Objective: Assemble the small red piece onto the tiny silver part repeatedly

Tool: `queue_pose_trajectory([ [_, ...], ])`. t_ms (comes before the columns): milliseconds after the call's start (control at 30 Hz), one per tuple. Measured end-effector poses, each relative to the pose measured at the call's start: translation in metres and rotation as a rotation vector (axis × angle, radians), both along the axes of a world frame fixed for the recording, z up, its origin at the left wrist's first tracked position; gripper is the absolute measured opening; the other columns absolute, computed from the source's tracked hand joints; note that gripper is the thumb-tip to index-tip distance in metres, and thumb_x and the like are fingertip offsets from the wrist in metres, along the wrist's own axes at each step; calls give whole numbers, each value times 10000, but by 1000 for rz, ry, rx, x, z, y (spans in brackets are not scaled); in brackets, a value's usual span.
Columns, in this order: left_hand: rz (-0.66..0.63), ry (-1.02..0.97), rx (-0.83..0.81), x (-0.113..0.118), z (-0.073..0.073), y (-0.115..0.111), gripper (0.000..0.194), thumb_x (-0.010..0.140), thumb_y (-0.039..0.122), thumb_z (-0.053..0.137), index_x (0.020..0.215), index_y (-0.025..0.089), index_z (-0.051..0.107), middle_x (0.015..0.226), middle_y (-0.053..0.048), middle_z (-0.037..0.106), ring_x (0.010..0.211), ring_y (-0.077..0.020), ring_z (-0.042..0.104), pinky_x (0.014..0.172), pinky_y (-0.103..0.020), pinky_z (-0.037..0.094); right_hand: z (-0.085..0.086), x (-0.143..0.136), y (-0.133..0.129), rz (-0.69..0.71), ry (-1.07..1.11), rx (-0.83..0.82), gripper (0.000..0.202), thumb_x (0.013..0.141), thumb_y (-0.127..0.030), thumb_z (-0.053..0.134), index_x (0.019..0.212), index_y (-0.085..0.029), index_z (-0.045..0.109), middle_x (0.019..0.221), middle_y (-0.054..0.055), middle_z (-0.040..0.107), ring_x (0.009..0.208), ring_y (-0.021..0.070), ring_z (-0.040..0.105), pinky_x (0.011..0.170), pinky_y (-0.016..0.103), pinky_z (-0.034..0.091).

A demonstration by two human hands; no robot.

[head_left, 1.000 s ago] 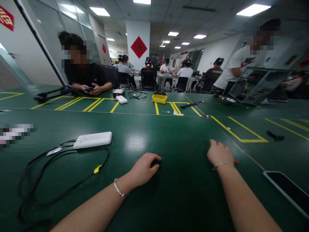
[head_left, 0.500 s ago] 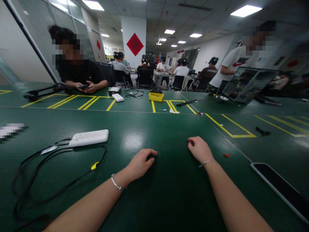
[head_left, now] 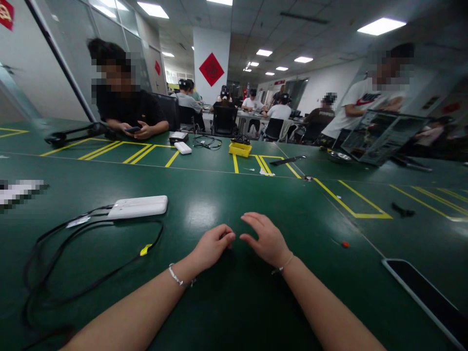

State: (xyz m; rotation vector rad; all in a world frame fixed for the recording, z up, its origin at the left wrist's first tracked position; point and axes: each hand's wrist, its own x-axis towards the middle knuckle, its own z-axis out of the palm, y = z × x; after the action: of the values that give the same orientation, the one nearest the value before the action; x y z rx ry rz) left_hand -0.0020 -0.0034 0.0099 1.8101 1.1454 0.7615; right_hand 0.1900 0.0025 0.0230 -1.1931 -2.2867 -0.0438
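Observation:
My left hand (head_left: pixel 213 247) is low over the green table (head_left: pixel 204 187), its thumb pressed against the curled fingers. Whatever may be inside it is hidden. Facing it from the right, a small gap away, my right hand (head_left: pixel 265 240) has its fingers and thumb spread, and nothing shows between them. To the left of my left hand lies a white power bank (head_left: pixel 139 206). Black cables (head_left: pixel 106 279) run from it, one carrying a yellow tag (head_left: pixel 145 250).
A dark-screened phone (head_left: pixel 426 295) lies at the right, with a small red piece (head_left: pixel 345 244) nearer the middle. Farther back are a yellow tray (head_left: pixel 239 149), another white power bank (head_left: pixel 183 148) and a glass-sided case (head_left: pixel 383 136). A person holding a phone (head_left: pixel 133 129) sits opposite.
My right hand has moved left towards my left hand and opened its fingers. My left thumb and fingers have closed together. The view has shifted slightly.

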Motion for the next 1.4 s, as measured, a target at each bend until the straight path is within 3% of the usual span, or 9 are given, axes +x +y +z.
queue_pose_trajectory([
  [133,87,-164,-83,-2,1,4,215,802,329,400,832,156,524,708,-6,608,684,-131,544,679,-249,408,-1,70,20,-679,-124,-42,357,761,-279,420,1072,-142,527,1122,167,489,1085,306,391,864,493,326],
  [233,113,-233,-111,-2,-1,7,212,805,304,394,876,150,522,766,-25,629,748,-140,557,741,-268,401,-11,128,21,-1142,-138,-237,393,751,-259,375,1095,-133,517,1184,231,410,1100,399,344,765,568,326],
  [367,111,-280,-128,-3,-4,8,230,810,318,394,904,154,524,797,-37,635,790,-149,554,778,-284,392,-17,168,16,-1288,-116,-541,399,744,-218,330,1049,-78,547,1079,272,470,994,396,448,655,468,401],
  [667,96,-374,-181,-5,-8,10,234,810,307,399,915,148,535,806,-48,640,821,-156,558,803,-295,384,-4,154,15,-1159,-341,-452,355,711,-165,346,937,-81,607,974,237,556,906,332,529,651,431,436],
  [800,124,-386,-208,-3,-5,10,218,799,285,410,891,141,545,787,-50,642,794,-158,556,782,-294,385,-1,159,13,-1185,-342,-597,349,698,-156,377,957,-89,602,970,230,569,852,313,566,636,397,446],
  [933,110,-397,-221,-2,-3,9,198,793,281,421,857,142,545,755,-41,638,778,-155,557,772,-287,385,3,154,15,-1084,-338,-651,243,656,-107,428,781,-99,636,833,198,615,744,264,595,625,348,442],
  [1033,100,-380,-193,-3,-2,9,206,796,312,421,826,150,544,733,-29,628,742,-147,548,744,-279,388,9,127,20,-864,-234,-588,174,660,-139,457,727,-154,617,783,117,630,709,220,589,628,319,434],
  [1233,87,-362,-194,-5,-1,10,215,795,338,428,799,151,534,701,-16,609,665,-126,525,674,-262,394,14,25,24,-163,232,-550,96,657,-202,505,722,-177,572,731,14,579,630,116,547,599,238,443],
  [1400,129,-428,-310,-6,0,12,199,784,322,441,772,136,511,674,-20,570,619,-115,518,551,-224,406,3,-34,18,58,583,-532,105,659,-159,506,742,-168,569,773,21,573,676,112,559,630,242,463],
])
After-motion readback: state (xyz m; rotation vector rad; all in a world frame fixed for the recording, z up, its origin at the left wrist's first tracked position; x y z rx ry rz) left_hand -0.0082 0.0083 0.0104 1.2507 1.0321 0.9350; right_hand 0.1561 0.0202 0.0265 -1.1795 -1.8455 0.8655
